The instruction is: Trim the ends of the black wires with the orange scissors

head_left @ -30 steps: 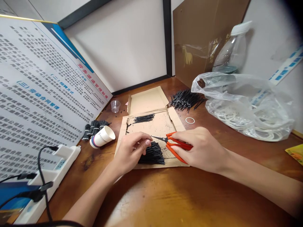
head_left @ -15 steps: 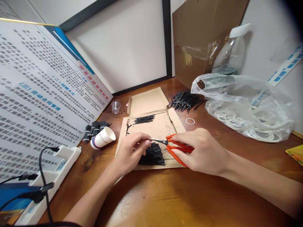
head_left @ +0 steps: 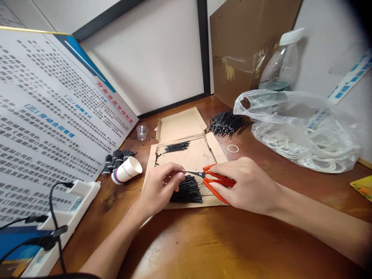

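My right hand (head_left: 250,186) grips the orange-red handles of a small pair of scissors (head_left: 216,180). Their narrow blades point left and look nearly closed, tips at the fingers of my left hand (head_left: 164,184). Thumb and forefinger of that hand are pinched together; whatever lies between them is too small or hidden to make out. Below the blades, a dense pile of short black wires (head_left: 188,190) lies on a flattened cardboard box (head_left: 200,155), partly covered by my left hand. A smaller row of black wires (head_left: 176,146) rests farther back on the cardboard.
Behind the cardboard is a heap of black wires (head_left: 228,124), near a white ring (head_left: 233,148). A clear bag of white loops (head_left: 305,143) and a plastic bottle (head_left: 280,66) stand right. Left are tied wire bundles (head_left: 116,159), a tipped paper cup (head_left: 128,170) and a power strip (head_left: 69,217).
The view has shifted very slightly. My hands and the scissors keep almost the same place, with the blade tips still at my left fingertips.
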A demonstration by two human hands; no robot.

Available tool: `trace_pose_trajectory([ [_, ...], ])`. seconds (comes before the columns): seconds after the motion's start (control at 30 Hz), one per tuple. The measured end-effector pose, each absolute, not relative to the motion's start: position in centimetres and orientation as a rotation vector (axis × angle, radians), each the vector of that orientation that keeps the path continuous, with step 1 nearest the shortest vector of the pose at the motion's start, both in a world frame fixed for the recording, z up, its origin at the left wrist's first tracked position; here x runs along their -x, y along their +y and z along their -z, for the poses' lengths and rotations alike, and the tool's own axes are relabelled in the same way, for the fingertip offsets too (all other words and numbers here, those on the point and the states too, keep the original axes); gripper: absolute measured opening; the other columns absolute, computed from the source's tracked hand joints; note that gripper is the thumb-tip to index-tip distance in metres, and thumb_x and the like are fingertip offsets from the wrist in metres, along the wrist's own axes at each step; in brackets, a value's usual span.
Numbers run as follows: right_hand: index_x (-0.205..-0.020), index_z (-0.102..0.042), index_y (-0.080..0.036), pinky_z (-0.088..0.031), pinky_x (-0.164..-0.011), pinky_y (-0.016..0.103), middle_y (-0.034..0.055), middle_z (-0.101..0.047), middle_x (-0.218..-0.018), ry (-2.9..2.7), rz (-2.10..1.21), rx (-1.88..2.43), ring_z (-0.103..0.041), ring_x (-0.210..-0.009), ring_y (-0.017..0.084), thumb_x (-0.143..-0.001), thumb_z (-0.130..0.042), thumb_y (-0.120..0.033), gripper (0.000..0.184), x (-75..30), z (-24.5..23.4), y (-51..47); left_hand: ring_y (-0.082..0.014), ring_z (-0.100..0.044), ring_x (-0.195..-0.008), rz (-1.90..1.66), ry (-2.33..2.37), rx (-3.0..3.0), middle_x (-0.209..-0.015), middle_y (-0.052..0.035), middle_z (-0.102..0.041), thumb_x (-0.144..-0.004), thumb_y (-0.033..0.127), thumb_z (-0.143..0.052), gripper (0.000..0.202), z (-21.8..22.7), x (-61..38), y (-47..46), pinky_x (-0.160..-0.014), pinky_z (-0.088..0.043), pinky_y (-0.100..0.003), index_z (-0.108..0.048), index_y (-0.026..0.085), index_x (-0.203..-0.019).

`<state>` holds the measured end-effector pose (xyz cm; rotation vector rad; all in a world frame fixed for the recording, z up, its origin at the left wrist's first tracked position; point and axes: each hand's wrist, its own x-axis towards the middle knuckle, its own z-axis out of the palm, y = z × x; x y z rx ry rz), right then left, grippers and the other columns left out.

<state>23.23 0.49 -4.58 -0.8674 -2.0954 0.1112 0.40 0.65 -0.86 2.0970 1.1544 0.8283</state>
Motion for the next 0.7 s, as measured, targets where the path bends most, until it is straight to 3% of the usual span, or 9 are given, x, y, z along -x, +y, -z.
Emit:
trace_pose_trajectory([
  [0.33, -0.067, -0.067, -0.015, -0.033, -0.049, 0.025, 0.0013, -0.065, -0.057, -1.952, 0.029, 0.908, -0.049, -0.047, 0.010, -0.087, -0.054, -0.025, 0.025, -23.9, 3.8, 1.5, -0.0085, -0.052, -0.050, -0.915, 1.350, -2.136, -0.070, -0.0017, -0.064, -0.089, 0.028, -0.060, 0.014, 0.9, 0.4, 3.2, -0.048, -0.043, -0.021, -0.060, 0.014, -0.087],
  [0.57, -0.069, -0.068, -0.014, -0.033, -0.050, 0.025, 0.0018, -0.063, -0.055, -1.948, 0.008, 0.941, -0.046, -0.044, 0.010, -0.085, -0.055, -0.025, 0.023, -24.6, 3.7, 2.5, -0.0151, -0.058, -0.066, -0.721, 1.524, -2.472, -0.068, -0.0011, -0.066, -0.075, 0.011, -0.069, 0.009, 1.8, 0.6, 9.8, -0.066, -0.043, -0.027, -0.063, 0.016, -0.070],
  [0.7, -0.067, -0.067, -0.014, -0.034, -0.051, 0.024, 0.0027, -0.062, -0.054, -1.970, 0.024, 0.929, -0.048, -0.045, 0.011, -0.085, -0.055, -0.025, 0.024, -24.4, 3.7, 2.2, -0.0176, -0.061, -0.073, -0.678, 1.539, -2.497, -0.073, -0.0035, -0.070, -0.076, 0.010, -0.068, 0.009, 2.2, 0.3, 12.3, -0.070, -0.043, -0.028, -0.065, 0.016, -0.070],
])
